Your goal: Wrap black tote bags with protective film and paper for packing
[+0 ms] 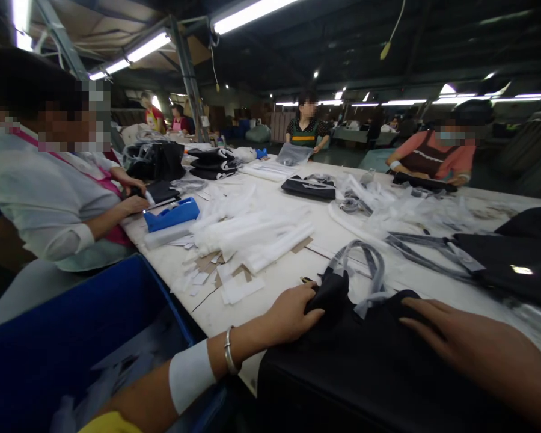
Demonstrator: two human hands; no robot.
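A black handbag point(342, 367) lies at the table's near edge, close to my body. My left hand point(293, 313) pinches its upper left corner between thumb and fingers. At the upper right edge, my right hand point(451, 337) grips the black material, with its fingertips partly hidden by the folds. The bag's handle point(369, 258) arches up between my hands and is wrapped in clear plastic. Beyond my right hand rests another black bag point(514, 258) with a shiny metal plate and wrapped handles.
White foam strips point(252, 234) and paper scraps cover the table's middle left. A blue tape dispenser point(171, 214) stands near a co-worker's hands point(133, 195). Below left is a blue bin point(94, 325) holding plastic. Other people work across the table among more black bags point(309, 187).
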